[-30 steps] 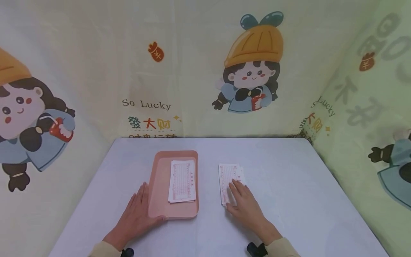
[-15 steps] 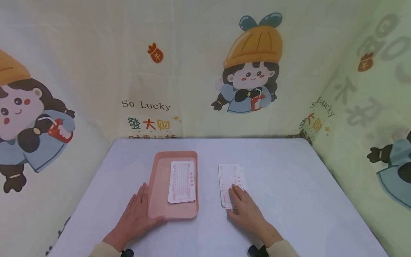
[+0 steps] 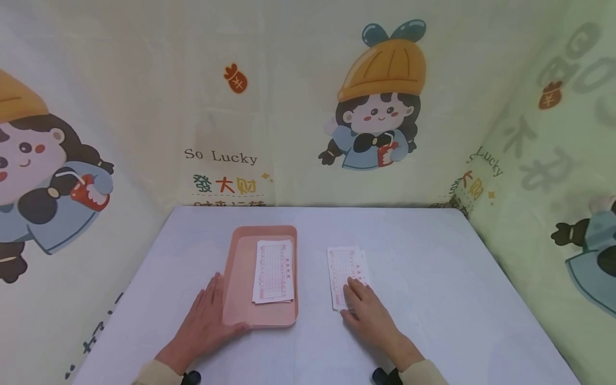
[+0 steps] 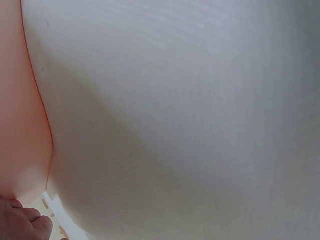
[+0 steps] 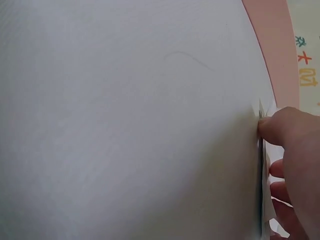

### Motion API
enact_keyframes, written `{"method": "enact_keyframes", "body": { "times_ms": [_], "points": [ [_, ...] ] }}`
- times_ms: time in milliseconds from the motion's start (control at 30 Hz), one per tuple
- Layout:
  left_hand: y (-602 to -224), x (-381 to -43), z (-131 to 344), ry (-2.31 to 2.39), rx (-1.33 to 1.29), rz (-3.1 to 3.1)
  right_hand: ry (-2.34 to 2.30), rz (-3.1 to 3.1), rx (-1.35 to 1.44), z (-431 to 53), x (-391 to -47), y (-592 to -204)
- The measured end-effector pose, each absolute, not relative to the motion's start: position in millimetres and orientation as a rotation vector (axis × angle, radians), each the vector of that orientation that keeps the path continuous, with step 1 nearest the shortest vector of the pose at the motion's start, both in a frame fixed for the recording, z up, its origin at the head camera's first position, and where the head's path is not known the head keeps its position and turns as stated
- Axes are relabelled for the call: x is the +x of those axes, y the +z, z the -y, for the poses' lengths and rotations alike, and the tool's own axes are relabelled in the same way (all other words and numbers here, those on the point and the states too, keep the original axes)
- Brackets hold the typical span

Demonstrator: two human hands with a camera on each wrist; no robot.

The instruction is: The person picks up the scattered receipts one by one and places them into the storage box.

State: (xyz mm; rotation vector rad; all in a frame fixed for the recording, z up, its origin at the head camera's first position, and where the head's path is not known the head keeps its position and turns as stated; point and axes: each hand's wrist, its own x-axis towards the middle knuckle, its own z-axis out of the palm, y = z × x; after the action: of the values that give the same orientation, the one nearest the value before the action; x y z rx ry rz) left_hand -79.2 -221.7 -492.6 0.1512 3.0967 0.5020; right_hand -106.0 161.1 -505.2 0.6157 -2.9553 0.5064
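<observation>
A pink tray (image 3: 238,315) lies left of centre, with a stack of white printed paper slips (image 3: 273,271) on its right side. My left hand (image 3: 202,326) rests along the tray's left wall, fingers straight, thumb by the near edge. Right of the tray, a second stack of slips (image 3: 343,264) lies on the table, slightly fanned on its right. My right hand (image 3: 372,318) lies over its near right part with extended fingers on top. In the right wrist view, the thumb (image 5: 272,127) touches the stack's near edge (image 5: 266,175), where a dark gap shows.
A white table (image 3: 447,299) carries both stacks and the tray. Behind and beside it hangs a cream printed cloth (image 3: 298,107) with cartoon figures. A strip of table separates tray and loose stack.
My right hand has drawn back slightly toward the near edge of its stack, uncovering more of the top slip. My left hand and the tray stay put.
</observation>
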Motion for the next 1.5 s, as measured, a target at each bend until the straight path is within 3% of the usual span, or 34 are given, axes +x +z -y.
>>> {"method": "enact_keyframes", "body": {
  "times_ms": [1500],
  "points": [
    [-498, -81, 223, 0.515, 0.148, -3.095, 0.282, 2.763, 0.773, -166, -108, -515]
  ]
}}
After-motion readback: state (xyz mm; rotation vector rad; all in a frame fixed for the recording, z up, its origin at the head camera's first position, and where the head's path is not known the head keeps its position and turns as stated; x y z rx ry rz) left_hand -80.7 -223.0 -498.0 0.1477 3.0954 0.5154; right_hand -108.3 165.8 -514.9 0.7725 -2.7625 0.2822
